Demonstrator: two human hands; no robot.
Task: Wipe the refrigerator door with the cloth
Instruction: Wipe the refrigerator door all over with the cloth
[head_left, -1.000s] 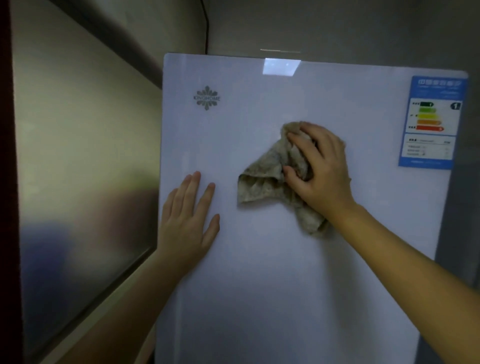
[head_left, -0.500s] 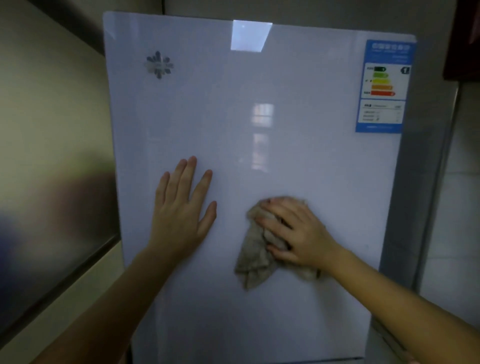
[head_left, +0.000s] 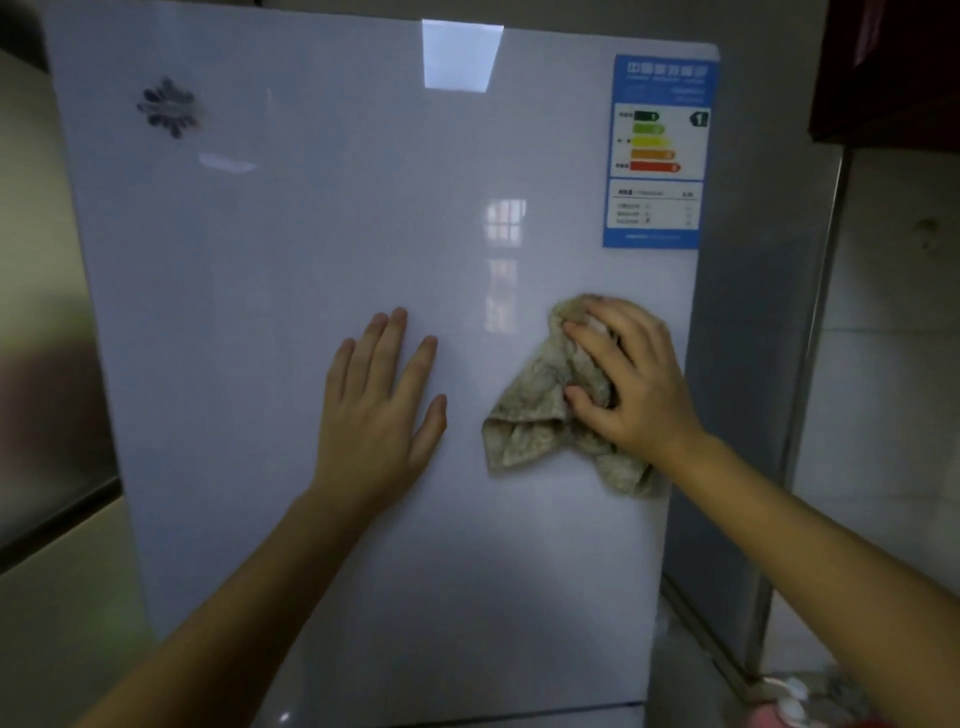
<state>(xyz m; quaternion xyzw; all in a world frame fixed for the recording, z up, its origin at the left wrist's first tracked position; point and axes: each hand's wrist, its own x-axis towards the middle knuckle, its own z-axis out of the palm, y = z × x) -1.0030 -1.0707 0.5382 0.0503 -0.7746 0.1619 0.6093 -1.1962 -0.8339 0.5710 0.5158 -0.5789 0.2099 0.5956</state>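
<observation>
The white glossy refrigerator door (head_left: 291, 249) fills most of the view. My right hand (head_left: 631, 384) grips a crumpled beige cloth (head_left: 535, 415) and presses it against the door near its right edge, below the sticker. The cloth's loose ends hang below and to the left of the hand. My left hand (head_left: 379, 395) lies flat on the door with straight fingers, just left of the cloth and apart from it.
A blue energy-rating sticker (head_left: 657, 150) sits at the door's upper right, a brand emblem (head_left: 169, 107) at its upper left. A grey fridge side and tiled wall (head_left: 893, 364) lie to the right, a dark red cabinet (head_left: 893, 67) above. A shiny panel (head_left: 36, 312) stands at left.
My right hand swept the cloth down the door, then across to the right and slightly up. My left hand stayed flat on the door. The camera view shifted.
</observation>
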